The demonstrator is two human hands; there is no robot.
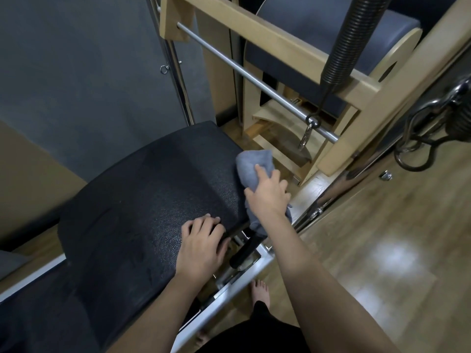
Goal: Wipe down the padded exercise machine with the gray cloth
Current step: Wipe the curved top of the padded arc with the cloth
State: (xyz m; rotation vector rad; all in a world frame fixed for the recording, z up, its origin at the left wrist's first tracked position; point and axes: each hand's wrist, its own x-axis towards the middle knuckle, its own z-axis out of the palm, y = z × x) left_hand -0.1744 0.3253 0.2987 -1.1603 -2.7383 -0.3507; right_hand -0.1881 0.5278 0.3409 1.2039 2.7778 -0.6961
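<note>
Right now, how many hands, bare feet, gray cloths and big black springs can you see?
Hands: 2, left hand and right hand
Bare feet: 2, one and another, partly hidden
Gray cloths: 1, gray cloth
Big black springs: 1, black spring
Total: 6

Bunched gray cloth (251,166) at black pad's (142,189) edge

Dim indoor light, a soft glare patch on the wooden floor (397,253), wide-angle bending and blur at edges.
</note>
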